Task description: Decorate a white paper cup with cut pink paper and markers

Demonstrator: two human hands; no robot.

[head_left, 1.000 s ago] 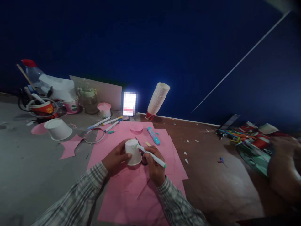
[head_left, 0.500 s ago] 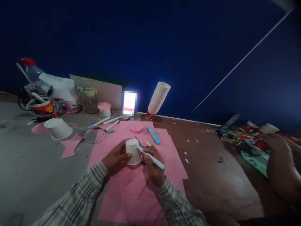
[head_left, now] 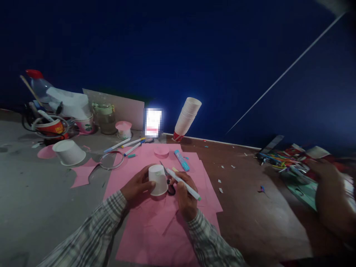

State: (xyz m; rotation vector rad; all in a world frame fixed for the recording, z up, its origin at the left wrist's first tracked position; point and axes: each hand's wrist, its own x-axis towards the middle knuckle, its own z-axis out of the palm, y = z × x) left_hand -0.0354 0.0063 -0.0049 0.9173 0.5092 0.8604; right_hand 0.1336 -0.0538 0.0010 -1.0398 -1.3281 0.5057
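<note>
My left hand (head_left: 139,184) grips the side of a white paper cup (head_left: 158,182), which stands upside down over pink paper sheets (head_left: 155,237). A small green drawing shows high on the cup's wall. My right hand (head_left: 185,194) is closed round a white felt-tip pen (head_left: 187,186) with a green end; its tip is just right of the cup, apart from it. Scissors (head_left: 171,188) with dark handles lie between the cup and my right hand, partly hidden. A blue glue stick (head_left: 181,160) rests on the paper behind.
Several markers (head_left: 133,142) and a ring (head_left: 111,160) lie at the back left, near an overturned white cup (head_left: 69,152). A tall cup stack (head_left: 187,116) leans at the wall. On the right, another person's arm (head_left: 332,193) reaches over a cluttered pile (head_left: 292,159).
The pen has drawn back from the cup to the right with my right hand, uncovering more of the scissors' handles. My left hand and the cup have hardly moved.
</note>
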